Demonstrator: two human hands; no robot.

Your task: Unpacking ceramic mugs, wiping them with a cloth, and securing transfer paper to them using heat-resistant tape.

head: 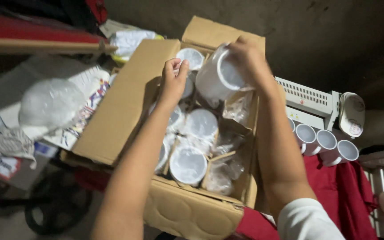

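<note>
Several white ceramic mugs in stock, packed in a divided cardboard box (pixel 125 106). One white mug (pixel 218 75) lifted above the far cells, held on its side by the right hand (pixel 247 58); right fingers (pixel 241 46) curled over the rim and body, pressed against the glaze. Left hand (pixel 173 80) just beside it, left fingers (pixel 176 66) bent and bunched, pinching the edge of a cardboard divider or plastic wrap at a far cell; exact contact not clear.

Below the fingers: wrapped mugs (pixel 187 164) mouth-up in clear plastic, two near-right cells holding only loose plastic bags (pixel 221 175). Right of the right forearm: three unpacked mugs (pixel 325 142) in a row on red cloth (pixel 334 186), beside a white laminating machine (pixel 307 95).

Risks: smooth glaze held one-handed, likely to slip and strike the mugs beneath, chipping both. Divider pulled askew, neighbours knocking together. Box overhanging its support, liable to tip.
</note>
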